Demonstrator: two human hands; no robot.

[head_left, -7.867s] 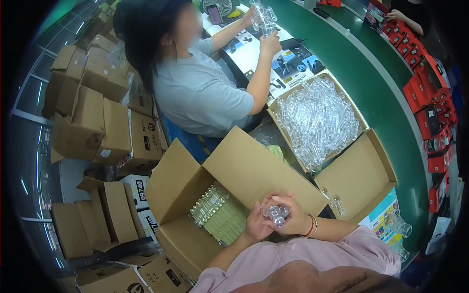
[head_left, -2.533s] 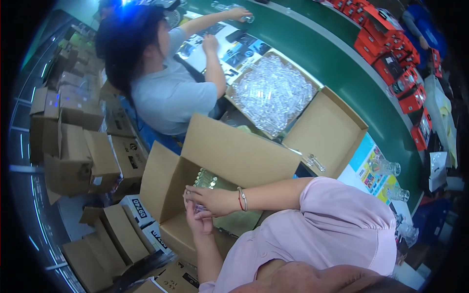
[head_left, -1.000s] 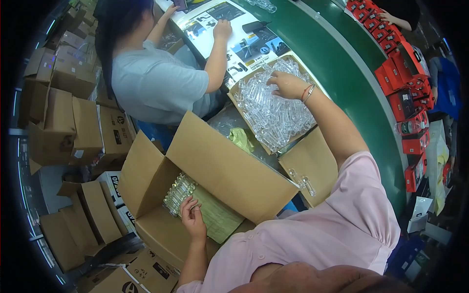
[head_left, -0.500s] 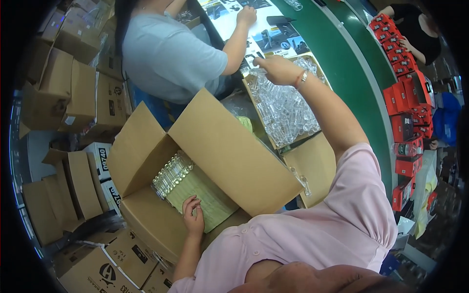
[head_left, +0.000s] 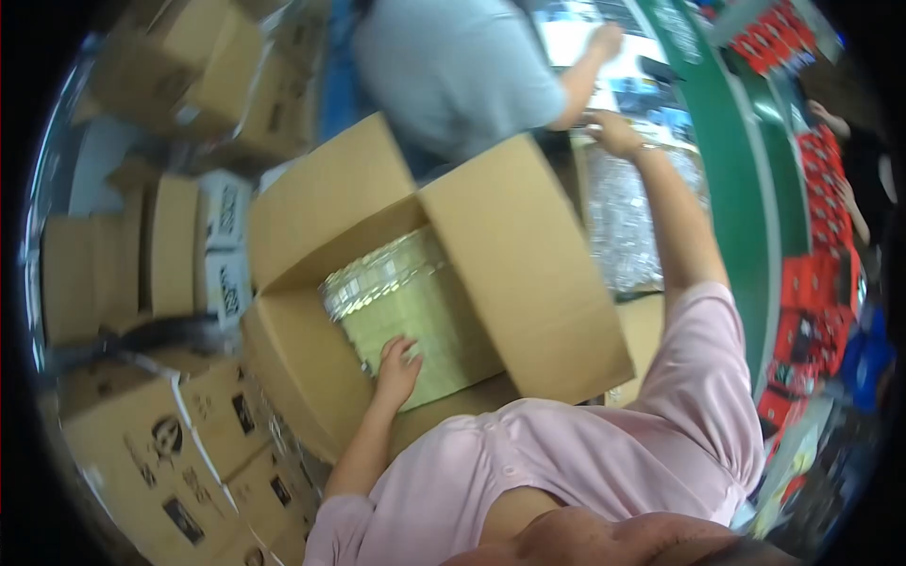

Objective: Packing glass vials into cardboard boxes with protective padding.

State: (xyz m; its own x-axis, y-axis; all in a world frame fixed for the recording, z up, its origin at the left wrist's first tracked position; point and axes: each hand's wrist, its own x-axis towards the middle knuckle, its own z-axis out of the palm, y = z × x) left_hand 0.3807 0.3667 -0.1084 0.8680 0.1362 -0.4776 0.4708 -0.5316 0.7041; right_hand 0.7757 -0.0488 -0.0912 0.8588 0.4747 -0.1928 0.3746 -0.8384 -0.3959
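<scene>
Cardboard box (head_left: 528,274), open-topped with its flaps splayed, sits right under my left hand (head_left: 396,370), and inside it lies a yellow-green sheet (head_left: 415,330) covering what looks like a packed layer, with a strip of shiny clear pieces (head_left: 377,274) showing along the sheet's far edge. My left hand rests flat on the near corner of that sheet, fingers spread and loose, gripping nothing. My right hand (head_left: 613,132) is stretched far out beyond the box's big upright flap, up at the far end of a second carton (head_left: 646,330) heaped with clear plastic packets (head_left: 628,226); the picture is blurred there, and I cannot tell whether the fingers are closed on a packet or just touching the heap. Judging from this, the box under my left hand is partly filled, with at least one layer down and covered and plenty of room above it, while the heap by my right hand is large, so much of the packing seems left to do. Beyond my right hand a co-worker in a grey shirt (head_left: 453,66) stands at a green-edged bench (head_left: 746,189). Off past my left hand, stacks of closed brown cartons (head_left: 160,245) line the floor, and red packages (head_left: 821,236) lie well beyond the right arm.
</scene>
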